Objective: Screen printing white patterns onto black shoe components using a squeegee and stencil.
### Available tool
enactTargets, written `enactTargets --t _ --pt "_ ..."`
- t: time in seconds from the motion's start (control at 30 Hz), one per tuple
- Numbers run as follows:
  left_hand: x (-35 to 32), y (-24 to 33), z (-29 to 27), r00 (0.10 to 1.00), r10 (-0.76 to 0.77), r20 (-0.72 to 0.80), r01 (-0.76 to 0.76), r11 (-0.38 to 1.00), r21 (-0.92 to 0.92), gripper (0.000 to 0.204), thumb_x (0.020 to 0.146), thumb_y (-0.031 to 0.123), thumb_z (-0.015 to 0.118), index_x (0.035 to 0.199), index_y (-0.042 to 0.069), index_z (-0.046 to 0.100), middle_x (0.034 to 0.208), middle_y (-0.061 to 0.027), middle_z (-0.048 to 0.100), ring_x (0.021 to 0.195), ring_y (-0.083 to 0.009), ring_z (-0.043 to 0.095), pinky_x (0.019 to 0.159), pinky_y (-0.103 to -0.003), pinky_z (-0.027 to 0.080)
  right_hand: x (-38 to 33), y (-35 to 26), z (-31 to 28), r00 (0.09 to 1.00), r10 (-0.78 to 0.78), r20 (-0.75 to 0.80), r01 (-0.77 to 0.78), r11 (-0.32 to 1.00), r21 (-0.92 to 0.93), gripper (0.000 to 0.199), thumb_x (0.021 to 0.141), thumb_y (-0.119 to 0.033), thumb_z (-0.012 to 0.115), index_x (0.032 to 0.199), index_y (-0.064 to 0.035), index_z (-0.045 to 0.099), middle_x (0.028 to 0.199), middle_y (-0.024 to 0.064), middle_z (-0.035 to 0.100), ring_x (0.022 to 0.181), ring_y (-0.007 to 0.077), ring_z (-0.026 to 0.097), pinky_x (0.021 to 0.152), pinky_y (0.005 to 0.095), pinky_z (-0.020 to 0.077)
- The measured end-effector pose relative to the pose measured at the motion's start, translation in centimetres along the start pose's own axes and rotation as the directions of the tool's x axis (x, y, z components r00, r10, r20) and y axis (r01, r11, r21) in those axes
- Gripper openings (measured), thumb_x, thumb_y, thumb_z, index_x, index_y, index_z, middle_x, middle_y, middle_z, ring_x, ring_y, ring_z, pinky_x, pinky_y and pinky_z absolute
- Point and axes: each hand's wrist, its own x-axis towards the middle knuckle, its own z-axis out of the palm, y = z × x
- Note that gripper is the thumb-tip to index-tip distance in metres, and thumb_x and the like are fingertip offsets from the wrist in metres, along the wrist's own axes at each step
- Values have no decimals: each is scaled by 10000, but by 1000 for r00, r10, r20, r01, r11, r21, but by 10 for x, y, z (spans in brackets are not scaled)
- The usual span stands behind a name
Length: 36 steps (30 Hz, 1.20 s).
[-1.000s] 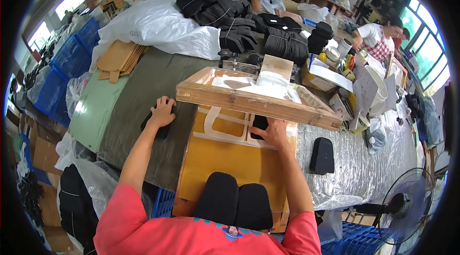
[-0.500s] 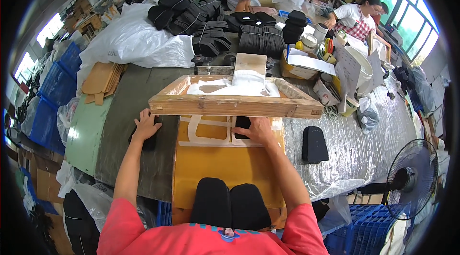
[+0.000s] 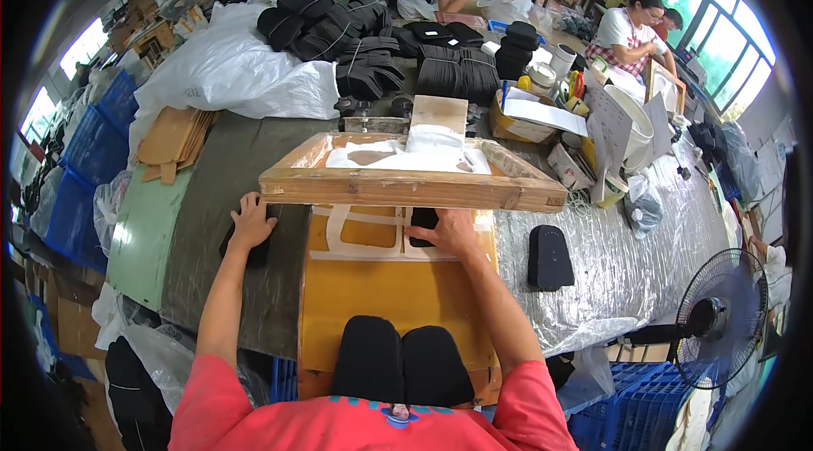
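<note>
Two flat hands press black pieces: left hand (image 3: 251,226) on one (image 3: 246,246) lying lengthwise away; right hand (image 3: 449,233) on another (image 3: 423,219), half-hidden under the raised wooden screen frame (image 3: 411,187).

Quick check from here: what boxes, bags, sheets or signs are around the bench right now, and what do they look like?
Cardboard box: right of the wooden frame, brown, white sheet on top.
White sheets: standing at far right, pale, printed.
Big white sack: far left of the bench, crumpled plastic.
Blue crates: left edge, stacked.
Clear bag: right side, on the silver cover.

One wooden screen frame (image 3: 412,187), two hands, one fan (image 3: 718,318), two blue crates
</note>
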Motion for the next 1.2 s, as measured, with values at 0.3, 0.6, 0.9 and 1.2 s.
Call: enactTargets --t 0.3,0.6,0.9,1.2 --pt "1 1 -4 997 -31 63 37 995 -89 378 802 188 688 1128 100 516 1183 -101 426 1229 -310 393 909 -630 379 -3 0 2 1000 -2 -3 2 998 -55 808 685 -588 771 1294 -97 568 1296 177 561 1215 381 487 1037 478 352" --pt "-13 -5 -8 948 203 -246 -160 970 184 611 835 198 676 1368 73 404 1369 -120 389 1293 -369 346 965 -664 311 1 -5 7 998 -48 -32 46 997 -59 807 716 -588 748 1315 -89 546 1315 186 549 1233 390 476 1039 484 352" --pt "-156 154 -121 740 663 112 -387 557 -735 423 770 81 703 1133 35 492 1202 -170 483 1160 -351 481 1003 -412 390 1 -5 7 998 -34 -55 23 981 -194 564 855 -458 662 1251 -63 588 1239 173 603 1177 362 524 990 461 392" --pt "-189 174 -107 795 593 128 -431 701 -568 460 805 70 707 1203 15 484 1204 -128 461 1151 -320 497 969 -414 400 -5 -5 4 992 30 120 -17 994 -111 668 886 -533 581 1400 -120 473 1409 212 472 1323 391 399 1095 550 212"
